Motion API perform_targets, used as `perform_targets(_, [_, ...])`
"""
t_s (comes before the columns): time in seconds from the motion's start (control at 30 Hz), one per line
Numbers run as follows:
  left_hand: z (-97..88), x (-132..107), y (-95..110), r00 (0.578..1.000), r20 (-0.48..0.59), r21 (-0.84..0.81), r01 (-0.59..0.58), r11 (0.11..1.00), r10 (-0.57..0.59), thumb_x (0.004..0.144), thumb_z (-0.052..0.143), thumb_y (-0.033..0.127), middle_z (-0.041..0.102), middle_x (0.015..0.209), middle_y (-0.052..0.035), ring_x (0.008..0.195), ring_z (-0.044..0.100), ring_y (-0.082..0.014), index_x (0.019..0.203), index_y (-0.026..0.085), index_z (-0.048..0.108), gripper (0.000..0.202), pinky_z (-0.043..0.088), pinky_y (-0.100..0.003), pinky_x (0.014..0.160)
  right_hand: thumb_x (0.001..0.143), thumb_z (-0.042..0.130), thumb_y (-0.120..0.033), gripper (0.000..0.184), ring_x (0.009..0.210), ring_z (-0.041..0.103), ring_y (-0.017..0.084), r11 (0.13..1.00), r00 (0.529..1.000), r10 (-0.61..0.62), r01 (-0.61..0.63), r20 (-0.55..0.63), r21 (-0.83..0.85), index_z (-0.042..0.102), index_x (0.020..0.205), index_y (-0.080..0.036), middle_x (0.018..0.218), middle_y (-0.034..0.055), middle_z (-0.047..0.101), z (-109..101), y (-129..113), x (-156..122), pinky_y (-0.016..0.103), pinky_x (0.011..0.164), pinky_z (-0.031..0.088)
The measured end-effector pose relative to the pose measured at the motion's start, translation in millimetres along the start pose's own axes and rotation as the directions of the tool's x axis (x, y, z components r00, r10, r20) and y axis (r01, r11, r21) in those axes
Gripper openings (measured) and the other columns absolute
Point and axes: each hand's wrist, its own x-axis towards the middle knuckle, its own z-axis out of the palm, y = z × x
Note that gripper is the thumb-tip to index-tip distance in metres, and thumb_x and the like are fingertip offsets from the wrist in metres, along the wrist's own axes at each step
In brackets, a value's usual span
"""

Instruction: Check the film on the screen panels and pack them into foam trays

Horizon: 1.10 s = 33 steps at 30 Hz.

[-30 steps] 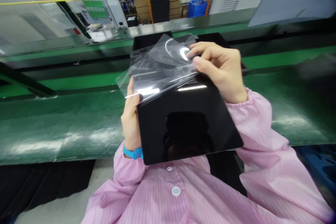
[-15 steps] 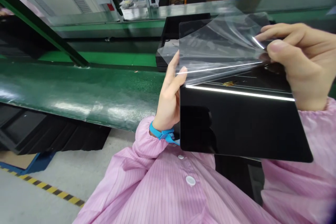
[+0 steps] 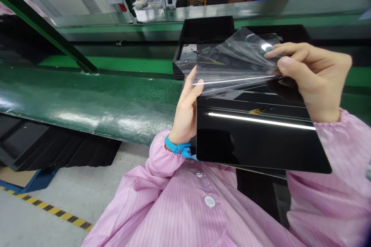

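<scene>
"From the head camera, what's in hand?"

"A glossy, flat black panel [image 3: 255, 144] with rounded corners, in front of the chest. The left hand [image 3: 187, 108] grips its left edge; the right hand [image 3: 315, 73] pinches a thin, creased clear film [image 3: 232, 65] over its upper part."

"Edges, room?"

"The lower edge is near the pink coat [image 3: 185, 200]. A black tray [image 3: 208, 27] sits beyond the film; pale floor [image 3: 116, 181] shows between the smooth green bench [image 3: 87, 100] and coat."
</scene>
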Motion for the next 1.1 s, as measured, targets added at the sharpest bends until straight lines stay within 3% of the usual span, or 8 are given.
perform_targets(0.27, [-20.6,35.0,-5.5,0.998,0.034,0.029,0.051,0.998,-0.052,0.091,0.047,0.020,0.042,0.149,0.0032,0.144,0.025,-0.0191,0.136,0.020,0.048,0.045,0.021,-0.035,0.119,0.079,0.069,-0.030,0.013,0.110,0.059,0.020,0.992,0.977,0.128,-0.127,0.170,-0.018,0.064,0.079,-0.017,0.110,0.0067,0.066,-4.3,28.9,-2.7,0.037,0.096,0.046])
perform_targets(0.43, [-38.4,62.2,1.5,0.974,0.006,0.052,-0.225,0.973,0.225,0.089,0.049,0.016,0.029,0.156,0.0013,0.144,0.025,-0.0132,0.145,0.021,0.035,0.058,0.021,-0.026,0.117,0.086,0.060,-0.041,0.039,0.115,0.057,0.020,0.968,0.915,0.216,-0.156,0.340,-0.194,0.054,0.120,-0.024,0.120,0.0053,0.062,-36.1,53.1,-4.4,0.037,0.092,0.049])
perform_targets(0.5, [-46.5,64.0,1.9,0.977,0.069,0.021,-0.202,0.979,0.200,0.088,0.052,0.017,0.029,0.156,0.0040,0.143,0.029,-0.0139,0.147,0.028,0.030,0.064,0.025,-0.028,0.116,0.091,0.051,-0.043,0.031,0.101,0.062,0.019,0.933,0.810,0.282,-0.105,0.514,-0.345,0.059,0.111,-0.020,0.108,0.0060,0.066,-44.8,59.6,-14.1,0.036,0.088,0.050])
perform_targets(0.63, [-61.0,53.5,-16.4,0.987,0.050,0.082,0.148,0.986,-0.152,0.084,0.058,0.018,0.036,0.153,0.0061,0.142,0.032,-0.0162,0.143,0.033,0.037,0.064,0.025,-0.031,0.117,0.091,0.048,-0.037,0.028,0.084,0.062,0.017,0.914,0.497,0.298,0.098,0.815,-0.394,0.068,0.088,-0.017,0.090,0.0047,0.068,-39.8,64.3,-53.3,0.032,0.079,0.049])
perform_targets(0.7, [-65.8,47.2,-32.3,0.962,0.033,0.117,0.267,0.957,-0.272,0.081,0.061,0.017,0.044,0.149,-0.0004,0.140,0.035,-0.0208,0.139,0.026,0.045,0.061,0.024,-0.035,0.118,0.088,0.050,-0.031,0.024,0.090,0.059,0.020,0.914,0.454,0.257,0.173,0.853,-0.367,0.067,0.081,-0.017,0.086,0.0058,0.066,-33.1,65.8,-75.5,0.038,0.087,0.044])
perform_targets(0.8, [-68.8,42.1,-52.5,0.932,0.031,0.140,0.353,0.925,-0.360,0.079,0.061,0.015,0.056,0.138,-0.0061,0.135,0.042,-0.0243,0.138,0.021,0.048,0.060,0.026,-0.040,0.117,0.088,0.048,-0.026,0.026,0.092,0.050,0.022,0.898,0.455,0.192,0.277,0.870,-0.343,0.061,0.068,-0.015,0.075,0.0068,0.059,-29.6,69.4,-99.4,0.047,0.095,0.035])
perform_targets(0.97, [-66.8,43.2,-63.6,0.901,0.057,0.176,0.415,0.893,-0.430,0.081,0.053,0.011,0.056,0.137,-0.0087,0.130,0.049,-0.0225,0.147,0.020,0.030,0.071,0.030,-0.042,0.115,0.089,0.044,-0.022,0.031,0.081,0.047,0.017,0.910,0.472,0.017,0.357,0.881,-0.209,0.050,0.060,-0.015,0.066,0.0032,0.053,-32.0,75.3,-110.4,0.046,0.097,0.033])
perform_targets(1.1, [-70.0,42.4,-53.0,0.921,0.048,0.261,0.362,0.895,-0.387,0.084,0.054,0.017,0.042,0.148,-0.0154,0.137,0.040,-0.0271,0.151,0.019,0.017,0.076,0.026,-0.048,0.115,0.094,0.043,-0.027,0.039,0.053,0.036,0.009,0.927,0.571,-0.106,0.353,0.814,-0.127,0.044,0.057,-0.016,0.052,-0.0041,0.043,-34.5,72.5,-97.8,0.031,0.076,0.042])
